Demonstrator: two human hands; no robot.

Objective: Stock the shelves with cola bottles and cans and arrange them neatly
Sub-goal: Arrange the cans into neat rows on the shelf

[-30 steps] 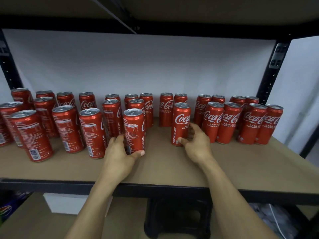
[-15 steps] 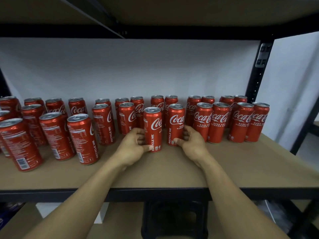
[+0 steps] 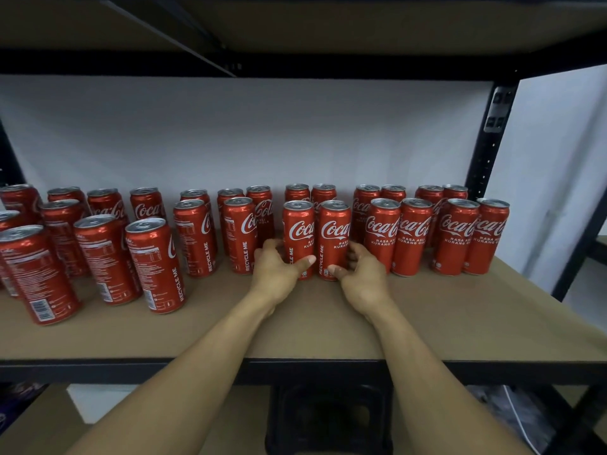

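Many red cola cans stand upright on a brown shelf board [image 3: 427, 310]. My left hand [image 3: 279, 270] grips the base of one can [image 3: 298, 231] near the middle. My right hand [image 3: 361, 274] grips the can [image 3: 334, 234] right beside it. These two cans stand side by side and nearly touch, logos facing me. To their right a neat front row of cans [image 3: 437, 234] shows logos, with a back row behind. On the left, loosely spaced cans [image 3: 154, 264] face various ways.
A black upright post [image 3: 492, 142] frames the shelf on the right, and a dark upper shelf [image 3: 295, 27] hangs overhead. A white wall lies behind the cans. Below the shelf's black front edge [image 3: 131, 369] stands a black stool [image 3: 328, 418].
My left hand slid its can rightwards and back until it stood next to the can in my right hand. The camera view shifted right.
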